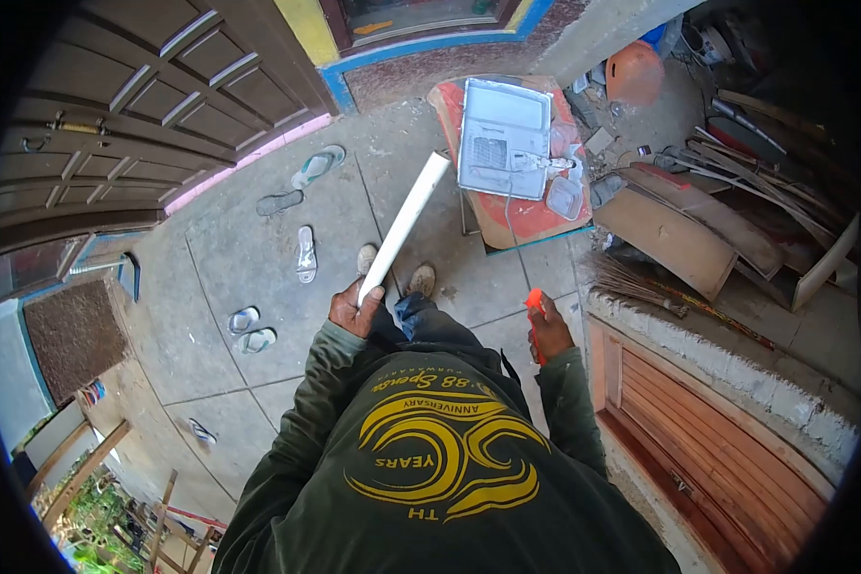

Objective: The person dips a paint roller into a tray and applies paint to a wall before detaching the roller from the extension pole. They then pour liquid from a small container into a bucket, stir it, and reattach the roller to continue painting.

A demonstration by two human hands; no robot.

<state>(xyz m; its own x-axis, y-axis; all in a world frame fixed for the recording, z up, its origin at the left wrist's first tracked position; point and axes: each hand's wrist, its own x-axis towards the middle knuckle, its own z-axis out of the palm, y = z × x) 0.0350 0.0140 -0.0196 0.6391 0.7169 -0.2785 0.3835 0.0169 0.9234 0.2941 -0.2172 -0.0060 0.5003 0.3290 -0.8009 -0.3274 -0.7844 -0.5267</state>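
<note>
My left hand (354, 309) grips the near end of a long white tube (405, 224) that points up and away toward a small table. My right hand (548, 330) is closed on a small orange-red handled tool (535, 304), held upright beside my hip. I wear a dark green long-sleeved shirt with yellow print and stand on a concrete floor, shoes (421, 279) visible below the tube.
Ahead stands a red-topped table (529, 218) carrying a white flat panel (503, 137) and clear plastic lids. Sandals (305, 253) lie scattered on the floor at left. Wooden doors are far left; boards, scrap wood and a low brick wall (727, 359) crowd the right.
</note>
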